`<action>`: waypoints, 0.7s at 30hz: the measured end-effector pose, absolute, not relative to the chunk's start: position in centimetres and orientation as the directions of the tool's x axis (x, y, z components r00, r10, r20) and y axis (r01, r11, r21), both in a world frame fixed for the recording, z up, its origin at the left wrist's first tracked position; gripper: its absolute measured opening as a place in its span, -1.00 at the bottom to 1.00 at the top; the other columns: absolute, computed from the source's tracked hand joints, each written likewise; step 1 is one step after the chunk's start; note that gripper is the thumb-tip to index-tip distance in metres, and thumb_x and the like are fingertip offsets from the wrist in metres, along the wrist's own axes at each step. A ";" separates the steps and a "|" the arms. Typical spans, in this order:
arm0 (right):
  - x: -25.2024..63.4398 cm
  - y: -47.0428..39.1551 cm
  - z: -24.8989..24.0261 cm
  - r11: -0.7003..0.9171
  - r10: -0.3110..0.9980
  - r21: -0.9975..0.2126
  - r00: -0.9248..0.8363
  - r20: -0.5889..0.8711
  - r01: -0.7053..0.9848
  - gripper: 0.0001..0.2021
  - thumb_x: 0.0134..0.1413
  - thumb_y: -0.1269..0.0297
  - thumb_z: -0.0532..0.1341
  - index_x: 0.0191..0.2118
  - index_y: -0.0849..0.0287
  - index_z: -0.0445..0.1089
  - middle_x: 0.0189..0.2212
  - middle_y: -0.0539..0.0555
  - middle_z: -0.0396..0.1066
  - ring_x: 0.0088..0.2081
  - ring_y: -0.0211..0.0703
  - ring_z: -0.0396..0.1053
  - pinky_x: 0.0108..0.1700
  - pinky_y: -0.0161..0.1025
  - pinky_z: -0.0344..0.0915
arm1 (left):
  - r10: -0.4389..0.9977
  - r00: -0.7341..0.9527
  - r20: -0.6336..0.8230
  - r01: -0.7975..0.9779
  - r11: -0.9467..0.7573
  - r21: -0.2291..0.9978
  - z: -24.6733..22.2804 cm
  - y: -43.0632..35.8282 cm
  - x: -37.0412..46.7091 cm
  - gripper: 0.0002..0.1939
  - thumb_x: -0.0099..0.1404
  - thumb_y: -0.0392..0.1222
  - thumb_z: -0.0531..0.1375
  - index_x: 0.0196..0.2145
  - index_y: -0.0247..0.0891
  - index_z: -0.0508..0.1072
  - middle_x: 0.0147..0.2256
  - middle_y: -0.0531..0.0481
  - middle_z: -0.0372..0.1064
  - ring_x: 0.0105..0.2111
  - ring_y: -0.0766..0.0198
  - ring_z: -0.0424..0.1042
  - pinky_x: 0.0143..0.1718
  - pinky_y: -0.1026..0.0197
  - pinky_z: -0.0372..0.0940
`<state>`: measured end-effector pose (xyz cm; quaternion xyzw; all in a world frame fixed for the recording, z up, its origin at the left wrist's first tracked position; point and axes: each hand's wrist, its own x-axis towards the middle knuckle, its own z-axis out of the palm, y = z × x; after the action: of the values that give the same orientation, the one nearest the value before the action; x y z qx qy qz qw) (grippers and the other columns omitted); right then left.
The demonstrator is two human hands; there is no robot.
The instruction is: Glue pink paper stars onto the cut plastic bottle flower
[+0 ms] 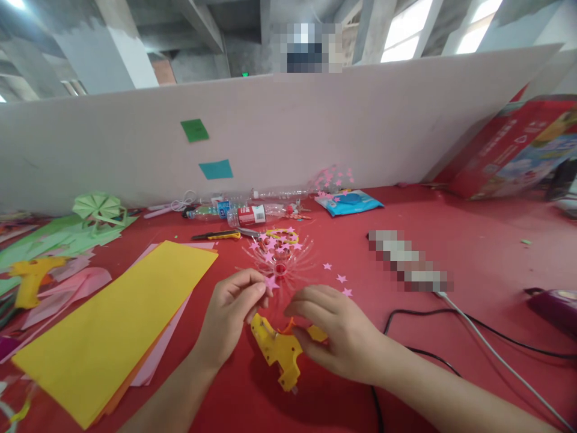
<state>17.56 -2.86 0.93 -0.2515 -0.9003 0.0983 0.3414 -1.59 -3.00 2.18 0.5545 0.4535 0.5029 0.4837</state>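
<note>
Between thumb and forefinger, my left hand (238, 310) pinches a small pink paper star (271, 282). My right hand (336, 328) hovers to the right, thumb and fingers bent but apart, with nothing seen between them. Just below and partly behind it is a yellow hot glue gun (279, 349), its far end hidden by the fingers. Beyond both hands sits a clear plastic bottle piece cut into splayed strips (280, 269), with several pink stars on the strips. Loose pink stars (341, 278) lie on the red table to its right.
Yellow paper sheets (121, 325) lie at left, near a second yellow glue gun (33, 279) and green paper. A utility knife (216, 235), plastic bottles (252, 214) and a blue wipes pack (350, 202) are farther back. Black cable (478, 325) crosses the right side.
</note>
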 end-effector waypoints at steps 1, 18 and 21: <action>17.6 -2.8 0.9 0.863 0.499 -0.319 -0.556 0.664 0.393 -0.88 0.14 0.47 0.09 -0.21 0.18 0.31 -0.35 0.09 0.40 -0.33 -0.18 0.31 -0.28 -0.24 0.25 | 0.990 0.107 0.092 0.028 -0.096 0.995 2.3 -3.2 -1.4 -0.82 0.22 -0.19 0.15 -0.51 -0.27 0.39 -0.59 0.12 0.26 -0.64 0.48 0.08 -0.64 0.39 -0.02; 17.7 -2.9 1.0 0.829 0.291 0.038 -0.489 0.823 0.558 -0.89 0.14 0.43 0.18 -0.41 0.21 0.35 -0.51 0.04 0.35 -0.47 -0.23 0.15 -0.41 -0.24 0.10 | 0.972 0.153 0.176 0.197 -0.205 0.959 2.3 -4.8 0.8 -0.78 0.21 -0.20 0.12 -0.58 -0.27 0.31 -0.60 0.15 0.12 -0.58 0.44 0.06 -0.55 0.36 0.04; 17.9 -2.8 1.0 0.820 0.276 0.074 -0.505 0.818 0.567 -0.91 0.13 0.45 0.18 -0.39 0.21 0.36 -0.51 0.03 0.36 -0.46 -0.23 0.14 -0.39 -0.23 0.10 | 0.980 0.144 0.140 0.163 -0.163 0.973 2.4 -4.8 0.7 -0.79 0.18 -0.20 0.13 -0.58 -0.27 0.31 -0.62 0.16 0.11 -0.62 0.46 0.05 -0.58 0.36 0.02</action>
<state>17.93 -2.82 1.04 -0.2477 -0.8508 -0.1688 0.4315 0.73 -4.82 2.38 0.6103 0.4680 0.4572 0.4466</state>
